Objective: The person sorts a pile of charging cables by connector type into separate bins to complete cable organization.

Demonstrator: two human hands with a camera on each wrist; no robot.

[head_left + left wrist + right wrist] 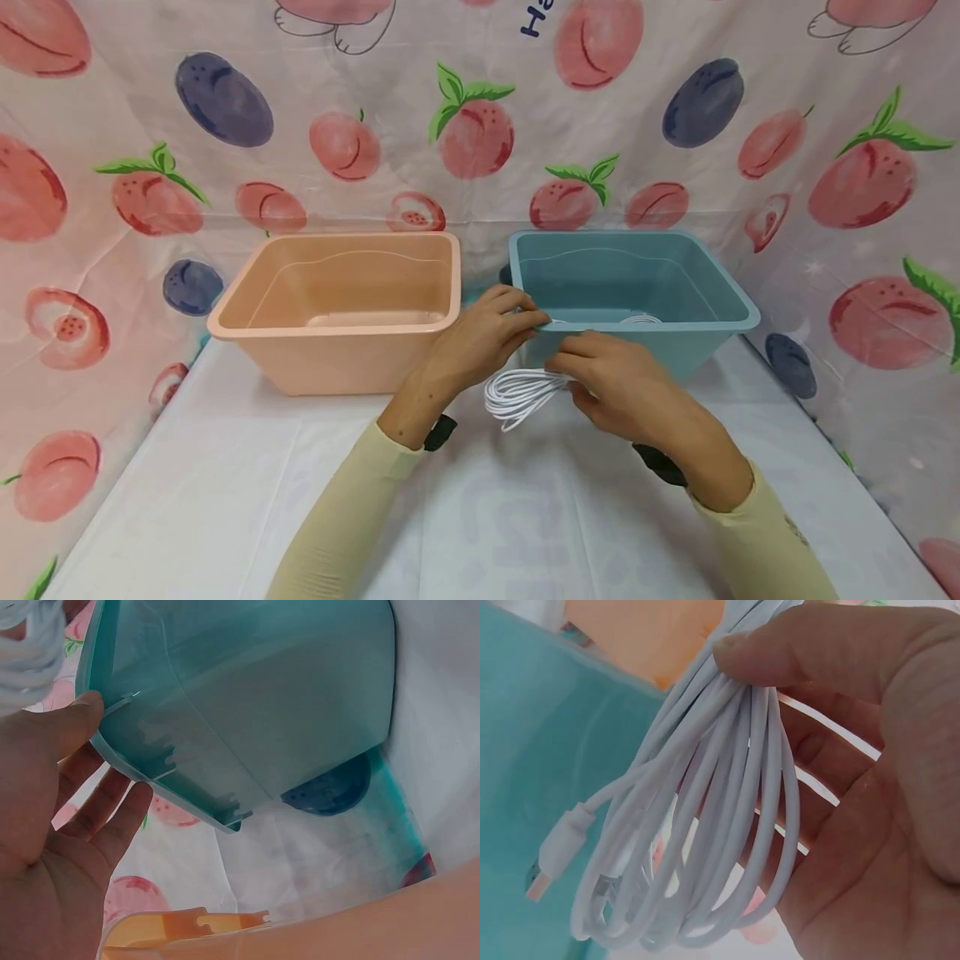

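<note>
My right hand (618, 383) pinches a coiled white USB cable (521, 396) between thumb and fingers, in front of the teal bin (622, 327). In the right wrist view the loops of the cable (705, 847) fan out below the thumb, and one USB plug (559, 847) sticks out to the side. My left hand (483, 333) grips the teal bin's front left corner. The left wrist view shows its thumb (79, 724) against one side of the rim (120, 761) and its fingers on the other.
To the left of the teal bin stands a peach-coloured bin (337, 332). A bit of white cable (641, 319) shows inside the teal bin, mostly hidden by its front wall. Both bins stand on a white-covered table (480, 517), with a fruit-print cloth (420, 100) behind.
</note>
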